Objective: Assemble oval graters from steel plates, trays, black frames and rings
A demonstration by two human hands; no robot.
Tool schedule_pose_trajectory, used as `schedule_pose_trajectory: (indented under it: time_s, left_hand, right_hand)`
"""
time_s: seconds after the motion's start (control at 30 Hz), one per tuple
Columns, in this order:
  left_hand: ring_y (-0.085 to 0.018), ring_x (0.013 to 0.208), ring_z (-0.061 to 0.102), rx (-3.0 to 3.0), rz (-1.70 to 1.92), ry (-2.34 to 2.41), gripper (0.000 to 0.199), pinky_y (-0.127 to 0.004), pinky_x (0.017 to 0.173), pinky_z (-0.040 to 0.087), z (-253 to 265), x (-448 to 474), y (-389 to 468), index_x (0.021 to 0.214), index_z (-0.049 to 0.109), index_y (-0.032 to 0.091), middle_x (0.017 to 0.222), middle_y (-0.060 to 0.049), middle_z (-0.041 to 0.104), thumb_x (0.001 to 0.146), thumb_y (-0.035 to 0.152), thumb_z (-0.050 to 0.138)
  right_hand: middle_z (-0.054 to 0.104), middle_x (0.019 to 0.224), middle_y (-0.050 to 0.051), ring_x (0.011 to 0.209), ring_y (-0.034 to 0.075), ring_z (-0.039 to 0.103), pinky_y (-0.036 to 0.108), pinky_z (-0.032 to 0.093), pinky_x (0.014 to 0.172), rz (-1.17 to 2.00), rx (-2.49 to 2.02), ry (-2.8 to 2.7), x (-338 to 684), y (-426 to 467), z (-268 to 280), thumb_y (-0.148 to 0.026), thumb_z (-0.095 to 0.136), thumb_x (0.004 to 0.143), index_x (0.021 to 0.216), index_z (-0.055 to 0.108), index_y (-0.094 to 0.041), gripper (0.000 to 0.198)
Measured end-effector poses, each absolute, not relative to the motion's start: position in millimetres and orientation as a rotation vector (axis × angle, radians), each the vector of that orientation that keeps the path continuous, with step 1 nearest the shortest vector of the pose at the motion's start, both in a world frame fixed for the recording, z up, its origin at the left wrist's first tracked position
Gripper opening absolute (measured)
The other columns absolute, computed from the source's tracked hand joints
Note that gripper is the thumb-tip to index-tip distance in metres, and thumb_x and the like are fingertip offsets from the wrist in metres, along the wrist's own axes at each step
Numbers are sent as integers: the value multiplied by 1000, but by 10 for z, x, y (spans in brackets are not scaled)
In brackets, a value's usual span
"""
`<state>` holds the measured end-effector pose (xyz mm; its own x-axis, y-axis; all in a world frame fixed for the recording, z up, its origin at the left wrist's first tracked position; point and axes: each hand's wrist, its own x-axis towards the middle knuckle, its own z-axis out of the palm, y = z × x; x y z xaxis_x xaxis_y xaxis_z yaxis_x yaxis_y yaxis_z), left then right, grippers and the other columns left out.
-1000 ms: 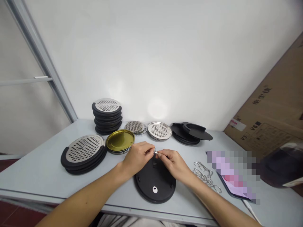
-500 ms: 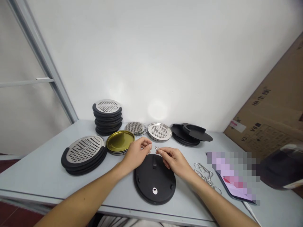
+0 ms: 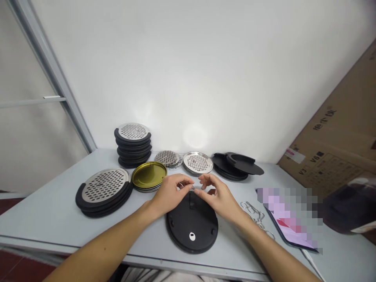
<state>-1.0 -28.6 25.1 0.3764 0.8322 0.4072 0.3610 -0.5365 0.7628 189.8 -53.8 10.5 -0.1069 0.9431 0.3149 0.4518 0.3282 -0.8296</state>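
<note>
A black round disc with a small white oval mark lies on the table before me. Over its far edge, my left hand is closed in a pinch on a small metal wire hook, which is mostly hidden by the fingers. Facing it, my right hand has its thumb at the wire, while its index finger is lifted apart from the thumb. More wire hooks with ring-shaped ends lie in a loose pile right of my right forearm.
Perforated metal plates in black holders form a low stack and a taller stack at left. Gold lids, perforated discs and black trays line the back. A phone and cardboard box are at right.
My hands have come together over the disc. The wire hook has passed from my right fingertips into my left pinch, and the right index finger has lifted off.
</note>
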Motion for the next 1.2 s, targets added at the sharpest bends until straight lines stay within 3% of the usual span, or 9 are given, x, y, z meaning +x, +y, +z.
schedule_pose_trajectory:
  time_s: [0.1, 0.27, 0.4, 0.6, 0.7, 1.0, 1.2]
  left_hand:
    - [-14, 81, 66, 2098, 1077, 969, 14, -19, 59, 45, 275, 1, -324, 90, 73, 21, 89, 0, 74, 83, 18, 62]
    - [-13, 79, 66, 2078, 1099, 985, 13, -19, 61, 46, 253, 7, -316, 91, 74, 22, 88, 0, 74, 84, 20, 63]
    - [-13, 78, 66, 2123, 1056, 998, 11, -21, 66, 47, 192, -13, -248, 87, 74, 21, 85, 0, 74, 82, 18, 64]
    - [-13, 79, 66, 2224, 966, 997, 16, -22, 73, 47, 75, -44, -142, 87, 73, 21, 86, 0, 74, 82, 14, 60]
    - [-14, 77, 65, 2268, 913, 1026, 18, -23, 72, 47, 37, -53, -124, 88, 72, 20, 87, 0, 74, 80, 11, 58]
    - [-15, 77, 61, 2378, 842, 1062, 19, -24, 72, 45, 76, -49, -195, 89, 69, 20, 86, -1, 71, 79, 11, 55]
    - [-15, 76, 62, 2379, 821, 1099, 16, -25, 70, 45, 82, -46, -210, 87, 68, 19, 83, -1, 70, 80, 13, 55]
  right_hand:
    - [64, 106, 8, 98, 20, 61, 31, 52, 75, 1003, -1089, -1642, 1884, -532, 124, -35, 65, 83, 120, 54, -21, 41]
    - [65, 74, 2, 61, 14, 60, 29, 52, 61, 1265, -1038, -1516, 1854, -498, 70, -38, 65, 81, 105, 64, -15, 33]
    - [62, 62, 0, 55, 13, 56, 26, 47, 55, 1066, -1211, -1590, 1910, -441, 5, -34, 65, 81, 89, 71, -15, 21]
    - [71, 81, 3, 74, 17, 63, 28, 48, 69, 643, -1267, -1837, 1922, -397, -48, -20, 61, 83, 87, 74, -21, 14]
    - [71, 80, 3, 73, 17, 62, 28, 46, 68, 512, -1296, -1919, 1903, -406, -53, -16, 60, 82, 84, 74, -21, 15]
    - [66, 80, 2, 72, 16, 59, 27, 45, 67, 389, -1270, -2022, 1871, -472, -94, -10, 56, 81, 90, 69, -22, 19]
    - [67, 81, 3, 70, 16, 60, 28, 46, 66, 391, -1271, -2052, 1876, -468, -102, -7, 54, 80, 83, 70, -21, 21]
